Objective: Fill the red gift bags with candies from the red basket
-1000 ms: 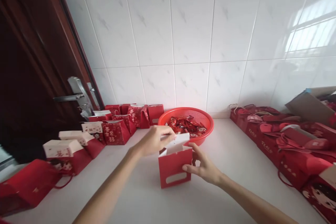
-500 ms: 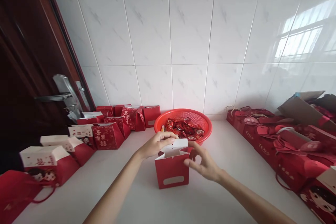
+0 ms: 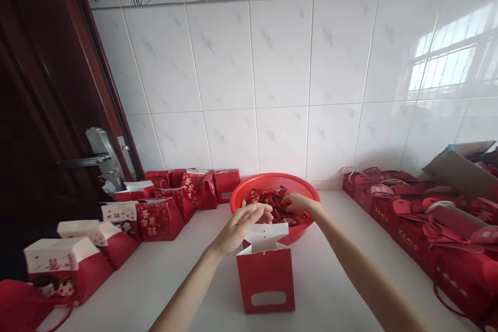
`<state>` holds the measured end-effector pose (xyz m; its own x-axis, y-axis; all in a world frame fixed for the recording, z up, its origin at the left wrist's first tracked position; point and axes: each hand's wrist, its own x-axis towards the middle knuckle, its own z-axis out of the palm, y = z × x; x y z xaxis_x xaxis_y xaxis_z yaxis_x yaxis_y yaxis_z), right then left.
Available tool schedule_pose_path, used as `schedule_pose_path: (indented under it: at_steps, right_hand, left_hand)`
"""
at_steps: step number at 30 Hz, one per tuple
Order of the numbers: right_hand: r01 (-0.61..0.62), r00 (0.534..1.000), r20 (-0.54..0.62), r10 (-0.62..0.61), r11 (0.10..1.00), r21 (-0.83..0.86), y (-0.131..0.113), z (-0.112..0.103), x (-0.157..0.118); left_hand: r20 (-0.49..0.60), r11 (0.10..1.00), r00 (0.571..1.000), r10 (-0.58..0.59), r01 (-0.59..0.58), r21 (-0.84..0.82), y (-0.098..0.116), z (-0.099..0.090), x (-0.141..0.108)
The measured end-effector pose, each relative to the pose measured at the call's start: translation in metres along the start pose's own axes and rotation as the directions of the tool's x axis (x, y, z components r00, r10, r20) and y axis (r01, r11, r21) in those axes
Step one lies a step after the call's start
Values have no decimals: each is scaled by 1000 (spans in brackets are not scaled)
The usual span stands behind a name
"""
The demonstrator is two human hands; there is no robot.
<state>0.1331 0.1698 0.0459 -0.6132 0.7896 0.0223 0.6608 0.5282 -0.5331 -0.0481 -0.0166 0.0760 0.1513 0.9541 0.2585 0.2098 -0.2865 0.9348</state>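
Note:
A red paper gift box (image 3: 266,280) stands upright on the white surface in front of me, its top open and a white inner flap raised at the back. My left hand (image 3: 241,225) is just behind and left of that flap, fingers loosely bent and apart, holding nothing. Beyond the box, a red plastic basket (image 3: 237,189) holds many red-wrapped candies (image 3: 268,198). My right hand (image 3: 299,203) is inside the basket on its right side, its fingers curled down onto the candies; the fingertips are partly hidden among the wrappers.
Rows of red gift boxes (image 3: 159,220) stand at the left near a dark door (image 3: 42,88) with a metal handle (image 3: 83,161). More red boxes (image 3: 404,233) with handles line the right side, alongside an open cardboard box (image 3: 455,166). A tiled wall (image 3: 280,62) rises behind the basket.
My right hand has left the gift box's right side and moved forward into the basket. The left hand has loosened from the back flap. The view has tilted up slightly.

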Motion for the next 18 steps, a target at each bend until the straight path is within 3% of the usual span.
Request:
schedule_pose_path:
  at_steps: [2, 4, 8, 12, 15, 17, 18]
  right_hand:
    - [-16, 998, 54, 14, 999, 28, 6, 3, 5]
    - [-18, 999, 32, 15, 997, 81, 11, 4, 7]
    - [56, 988, -155, -20, 971, 233, 13, 4, 3]
    - [180, 924, -381, -17, 900, 397, 12, 1, -4]
    - [305, 894, -445, 52, 655, 691, 14, -1, -9]
    - [315, 919, -386, 76, 445, 838, 16, -1, -9]
    - [298, 935, -349, 67, 388, 872, 17, 0, -9]
  left_hand:
    - [-29, 995, 1000, 1, -4, -98, -5, -5, 2]
    - [-59, 982, 998, -12, 1, -189, -12, -10, 5]
    - [-113, 961, 992, -56, 23, -274, -25, -15, 14]
    - [-155, 967, 982, -107, 66, -246, -41, -18, 35]
    - [-140, 982, 978, -152, 133, -135, -50, -19, 58]
    - [-161, 983, 971, -180, 171, -67, -54, -17, 73]
    - [-182, 980, 963, -199, 193, -48, -56, -16, 79]
